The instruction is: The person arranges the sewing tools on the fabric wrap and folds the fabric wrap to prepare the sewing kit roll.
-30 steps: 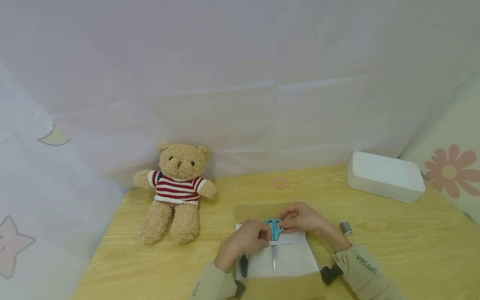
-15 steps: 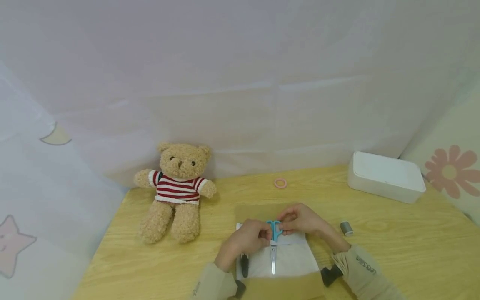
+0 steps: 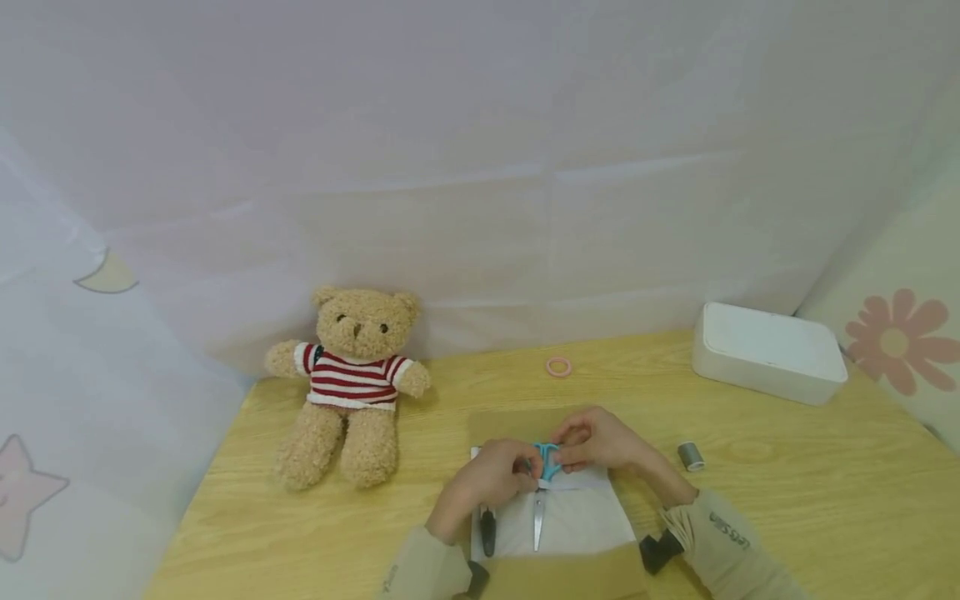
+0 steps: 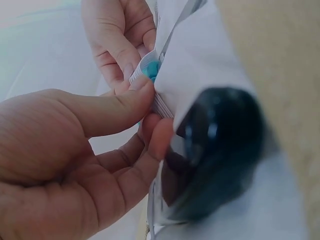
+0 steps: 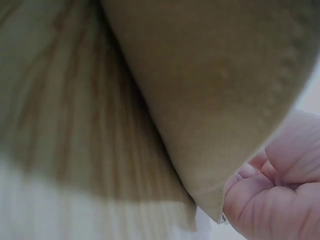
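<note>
Blue-handled scissors (image 3: 550,468) lie across a white cloth, their blade toward the near edge and passing under a white elastic band (image 3: 566,485). My left hand (image 3: 495,475) pinches this ribbed band between thumb and fingers beside the handles, as the left wrist view shows. At the scissors' right finger loop, my right hand (image 3: 603,437) holds on with thumb and fingertips. The white cloth (image 3: 585,525) lines a tan fabric piece (image 3: 570,575). A black-handled item (image 3: 488,533) lies on the cloth below my left hand. In the right wrist view, tan fabric hides most of the right hand's grip.
A teddy bear (image 3: 354,383) in a striped sweater sits at the back left of the wooden table (image 3: 420,542). Behind the cloth lies a pink ring (image 3: 558,367). A grey thread spool (image 3: 691,456) and a white box (image 3: 768,352) are on the right.
The scissors have slid slightly toward the near edge, and their tip has swung left. My right hand has shifted a little left with the handles; the left hand stays almost in place.
</note>
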`<state>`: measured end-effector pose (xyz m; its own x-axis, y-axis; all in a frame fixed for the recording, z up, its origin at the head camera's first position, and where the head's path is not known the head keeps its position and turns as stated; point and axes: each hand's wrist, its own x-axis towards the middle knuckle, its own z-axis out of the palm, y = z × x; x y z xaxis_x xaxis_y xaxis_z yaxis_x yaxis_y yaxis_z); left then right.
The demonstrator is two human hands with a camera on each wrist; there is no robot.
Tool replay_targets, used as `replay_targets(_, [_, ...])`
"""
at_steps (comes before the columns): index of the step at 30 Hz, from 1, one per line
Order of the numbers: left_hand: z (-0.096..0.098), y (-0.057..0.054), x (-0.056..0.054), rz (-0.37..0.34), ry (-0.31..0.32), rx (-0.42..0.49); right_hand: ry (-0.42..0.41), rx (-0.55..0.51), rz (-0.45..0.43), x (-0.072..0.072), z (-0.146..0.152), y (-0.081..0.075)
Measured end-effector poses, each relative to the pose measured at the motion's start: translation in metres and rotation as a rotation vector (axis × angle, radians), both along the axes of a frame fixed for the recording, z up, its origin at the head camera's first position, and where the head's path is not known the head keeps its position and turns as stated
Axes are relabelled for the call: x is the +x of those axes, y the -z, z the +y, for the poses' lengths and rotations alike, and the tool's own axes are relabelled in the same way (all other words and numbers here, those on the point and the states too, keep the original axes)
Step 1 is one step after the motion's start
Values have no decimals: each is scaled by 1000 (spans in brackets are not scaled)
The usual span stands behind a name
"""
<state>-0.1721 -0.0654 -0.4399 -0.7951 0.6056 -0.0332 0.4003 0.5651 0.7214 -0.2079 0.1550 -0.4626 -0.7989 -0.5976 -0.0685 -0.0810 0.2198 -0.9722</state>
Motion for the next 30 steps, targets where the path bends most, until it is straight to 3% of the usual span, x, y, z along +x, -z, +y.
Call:
replay_targets(8, [1, -1, 0, 12, 1, -15, -18, -18, -7, 0, 2, -2])
replay_targets(18, [4, -2, 4, 53, -58, -68, 24, 102, 47, 1, -1, 0])
replay_targets(30, [4, -1, 2, 42, -29, -38, 37, 125, 50, 5, -2, -6])
